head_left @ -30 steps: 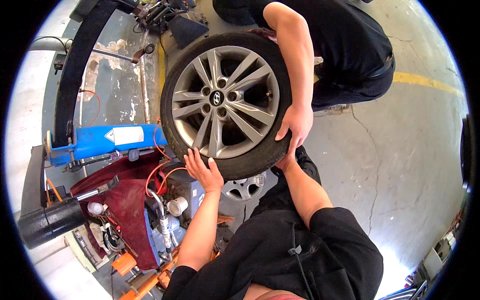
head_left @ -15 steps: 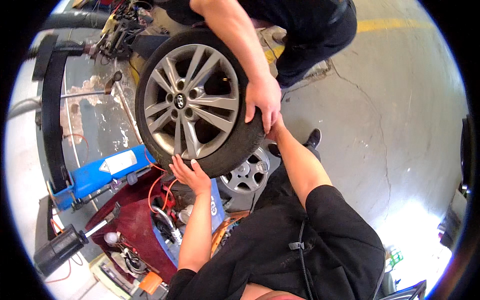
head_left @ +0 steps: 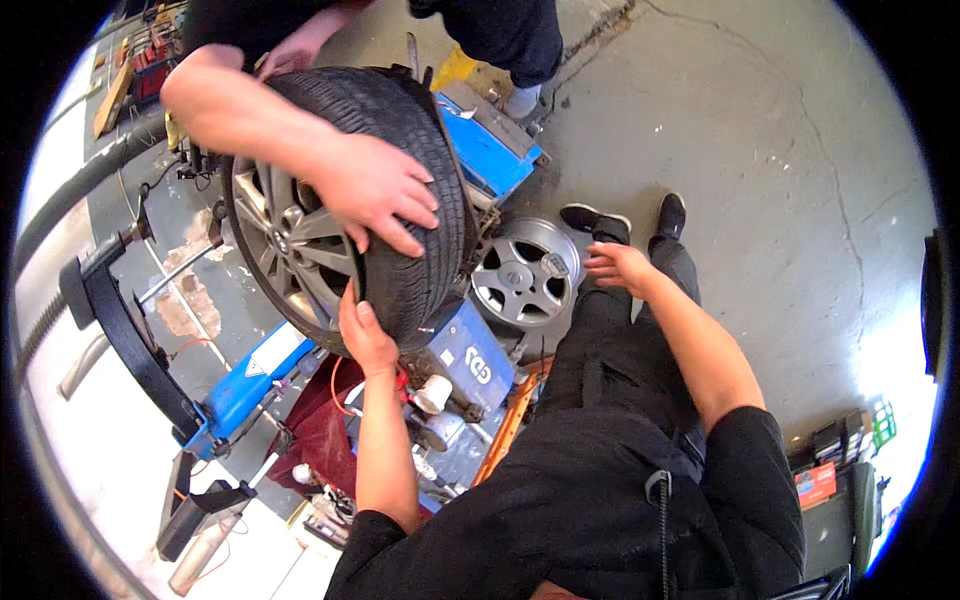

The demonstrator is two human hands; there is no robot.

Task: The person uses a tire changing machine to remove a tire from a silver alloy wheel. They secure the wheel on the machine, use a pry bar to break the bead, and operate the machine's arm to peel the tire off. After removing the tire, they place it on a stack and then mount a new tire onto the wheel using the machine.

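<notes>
A car wheel (head_left: 415, 205), a black tyre on a silver spoked rim (head_left: 283, 245), is tilted with its tread facing up and right. My left hand (head_left: 368, 340) rests against its lower side, fingers stretched along the sidewall and thumb apart. A co-worker's hand (head_left: 385, 190) lies across the tread, and their other hand (head_left: 290, 55) is at the wheel's far side. My right hand (head_left: 617, 268) is away from the wheel, fingers extended, nothing in it. It hovers over my legs, beside a bare silver rim (head_left: 520, 270).
A blue machine panel (head_left: 465, 355) and cluttered tools (head_left: 430, 410) sit below the wheel. To the left are a blue machine arm (head_left: 260, 370) and a curved black arm (head_left: 105, 320). Another blue machine part (head_left: 490, 150) lies behind the wheel. The co-worker's leg (head_left: 515, 45) stands at the back.
The wheel has tilted, now showing more tread. My right hand has let go of the tyre and moved right. The co-worker's hand has shifted across the tread; my left hand stays at the lower side.
</notes>
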